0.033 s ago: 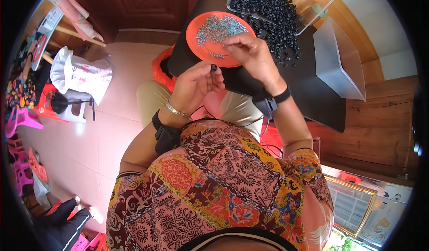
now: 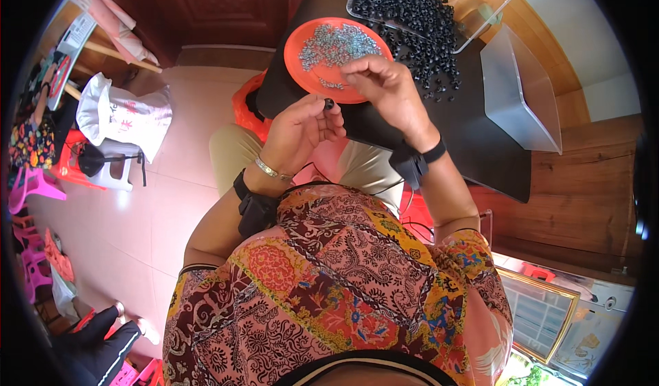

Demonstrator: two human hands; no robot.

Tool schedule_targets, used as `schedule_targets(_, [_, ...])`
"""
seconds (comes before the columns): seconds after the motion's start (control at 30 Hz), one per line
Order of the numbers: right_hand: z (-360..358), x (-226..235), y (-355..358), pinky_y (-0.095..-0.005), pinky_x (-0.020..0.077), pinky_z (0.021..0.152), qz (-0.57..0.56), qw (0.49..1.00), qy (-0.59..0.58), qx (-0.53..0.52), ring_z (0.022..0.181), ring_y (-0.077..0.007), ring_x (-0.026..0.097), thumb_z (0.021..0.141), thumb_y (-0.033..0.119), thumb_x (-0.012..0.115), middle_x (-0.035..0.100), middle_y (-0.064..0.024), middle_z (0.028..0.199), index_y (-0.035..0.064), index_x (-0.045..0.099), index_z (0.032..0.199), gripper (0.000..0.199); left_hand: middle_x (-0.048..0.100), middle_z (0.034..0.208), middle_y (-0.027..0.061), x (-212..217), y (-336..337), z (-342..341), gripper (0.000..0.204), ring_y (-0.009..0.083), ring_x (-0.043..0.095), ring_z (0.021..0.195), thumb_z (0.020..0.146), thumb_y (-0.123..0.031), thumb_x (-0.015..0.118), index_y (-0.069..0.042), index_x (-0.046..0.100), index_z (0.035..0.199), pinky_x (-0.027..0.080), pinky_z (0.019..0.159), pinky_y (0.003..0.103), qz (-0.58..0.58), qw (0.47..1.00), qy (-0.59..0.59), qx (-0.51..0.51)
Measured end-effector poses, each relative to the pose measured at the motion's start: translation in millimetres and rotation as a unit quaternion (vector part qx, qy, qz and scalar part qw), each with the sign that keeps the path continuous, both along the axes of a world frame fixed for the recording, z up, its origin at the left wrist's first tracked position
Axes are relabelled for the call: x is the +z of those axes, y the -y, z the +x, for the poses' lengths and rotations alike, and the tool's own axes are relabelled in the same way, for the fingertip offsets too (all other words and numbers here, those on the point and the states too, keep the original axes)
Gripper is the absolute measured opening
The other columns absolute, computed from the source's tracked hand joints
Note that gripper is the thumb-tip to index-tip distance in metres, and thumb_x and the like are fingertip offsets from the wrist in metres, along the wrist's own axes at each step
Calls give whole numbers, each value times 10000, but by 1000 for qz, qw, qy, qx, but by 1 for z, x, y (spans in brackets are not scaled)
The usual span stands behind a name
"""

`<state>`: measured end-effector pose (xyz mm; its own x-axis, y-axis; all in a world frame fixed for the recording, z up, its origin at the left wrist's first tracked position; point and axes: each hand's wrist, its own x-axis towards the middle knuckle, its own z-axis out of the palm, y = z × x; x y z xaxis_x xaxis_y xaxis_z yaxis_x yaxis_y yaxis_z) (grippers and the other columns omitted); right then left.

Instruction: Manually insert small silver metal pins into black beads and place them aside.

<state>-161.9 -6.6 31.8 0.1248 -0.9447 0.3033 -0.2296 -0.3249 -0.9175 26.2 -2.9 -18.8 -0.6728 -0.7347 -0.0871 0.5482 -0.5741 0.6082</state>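
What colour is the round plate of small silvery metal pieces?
Orange-red: the round plate, best seen in the head view.

Black part (image 2: 329,104), perhaps hollow, in left hand (image 2: 299,128), right hand (image 2: 397,96) over plate (image 2: 294,60).

White bag (image 2: 147,111) near white stool (image 2: 110,174), pink stools (image 2: 33,181) at left, dark red door (image 2: 220,1)

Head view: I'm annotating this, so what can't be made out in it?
All head view:
Right hand: whether it holds anything, hidden by fingers.
Black piece: underside, hidden by left hand.
Silvery bits: count, too small.
Black heap: far end, cut off by top edge.
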Motion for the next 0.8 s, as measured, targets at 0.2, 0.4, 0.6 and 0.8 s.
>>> schedule_targets(0.2, [12,-12,-30,-208,487,631,26,994,86,67,689,-65,574,871,-52,598,613,-21,893,-5,619,979,120,613,931,69,-5,0,-13,245,184,606,846,940,-215,458,-28,550,1068,478,784,320,-14,1000,-1,-26])
schedule_targets(0.4, [15,-20,-35,-209,456,487,20,991,130,13,588,-53,564,867,-29,610,588,-24,779,-8,625,883,31,612,931,73,-4,-4,-15,291,185,600,860,940,-235,458,-24,533,1125,463,797,319,-5,1000,10,-26])
schedule_targets(0.6, [10,-23,-40,-226,496,572,-25,998,60,16,690,-90,599,867,-47,599,619,-49,859,-4,634,921,77,608,959,65,-8,-4,-14,327,182,589,887,948,-256,447,-18,522,1159,452,807,318,-14,999,-9,-43])
schedule_targets(0.8, [10,-19,-47,-306,533,708,-234,956,-160,-72,840,-234,647,750,-1,694,664,-97,907,20,668,924,178,607,940,74,-2,-6,-17,308,184,590,860,948,-275,449,-25,536,1105,448,791,316,7,1000,8,-26])
